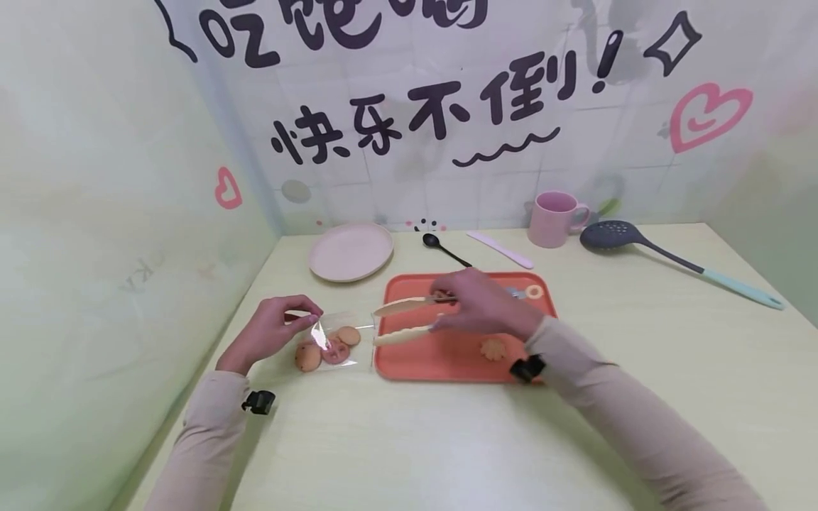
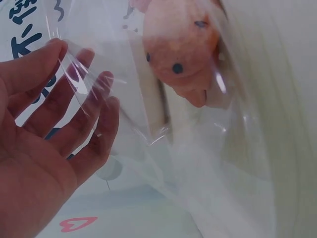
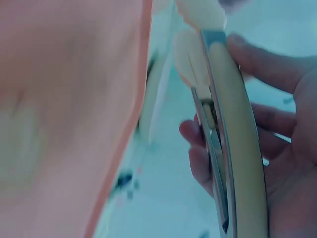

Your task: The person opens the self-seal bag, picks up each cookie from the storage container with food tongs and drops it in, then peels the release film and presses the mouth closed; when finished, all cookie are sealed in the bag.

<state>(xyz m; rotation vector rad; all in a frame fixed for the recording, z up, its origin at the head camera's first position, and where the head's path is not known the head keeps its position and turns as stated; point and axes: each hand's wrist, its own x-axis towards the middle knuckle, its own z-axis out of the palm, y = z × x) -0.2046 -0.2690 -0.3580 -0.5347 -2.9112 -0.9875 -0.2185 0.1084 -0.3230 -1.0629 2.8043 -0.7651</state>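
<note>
My left hand (image 1: 268,333) pinches the edge of a clear plastic bag (image 1: 354,360) between thumb and fingertips. Inside the bag are a round cookie (image 1: 308,357) with dark chips, a pink pretzel-shaped cookie (image 1: 335,350) and a plain round one (image 1: 348,335). The chip cookie (image 2: 181,44) shows large through the film in the left wrist view. My right hand (image 1: 479,301) grips cream-tipped tongs (image 1: 402,335) over the tray. Their two tips stand apart, with nothing between them, right at the bag's right edge. The thumb lies along the tong handle (image 3: 237,124).
Below the tongs lies an orange tray (image 1: 434,362) with a flower-shaped cookie (image 1: 493,348) and a small ring cookie (image 1: 534,291). Behind it are a pink plate (image 1: 351,252), black spoon (image 1: 432,241), pink knife (image 1: 501,250) and pink mug (image 1: 551,220). A slotted spoon (image 1: 671,257) lies right.
</note>
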